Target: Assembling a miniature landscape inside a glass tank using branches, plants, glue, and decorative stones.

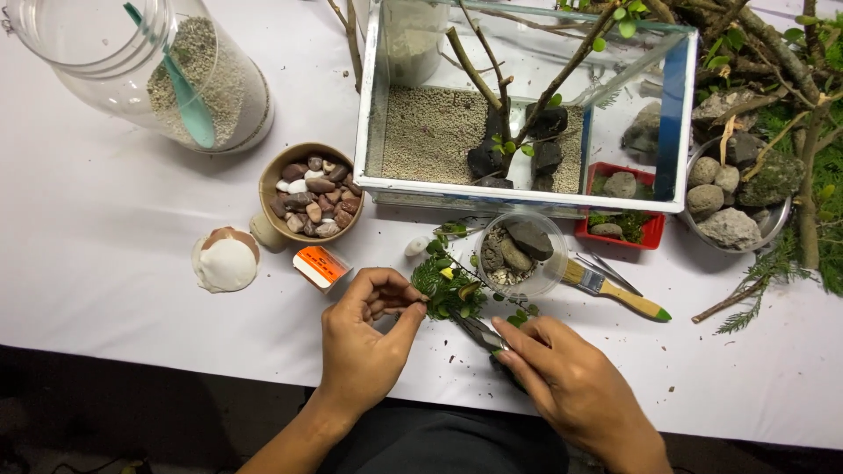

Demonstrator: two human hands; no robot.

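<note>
My left hand (367,332) pinches the edge of a small clump of green leafy plant (446,294) lying on the white table near its front edge. My right hand (566,379) grips a dark metal tool (479,332) whose tip reaches into the same clump from the right. Just behind the plant stands a clear round cup (525,249) with dark stones and gravel in it. Further back is a glass tank (527,105) with a gravel bed, dark rocks and a bare forked branch.
A brown bowl of mixed pebbles (310,195), a seashell (226,260) and a small orange packet (321,266) lie left. A large jar of gravel with a teal scoop (176,70) lies at back left. A paintbrush (619,292), tweezers, red tray (622,219), metal bowl of rocks (733,197) and branches sit right.
</note>
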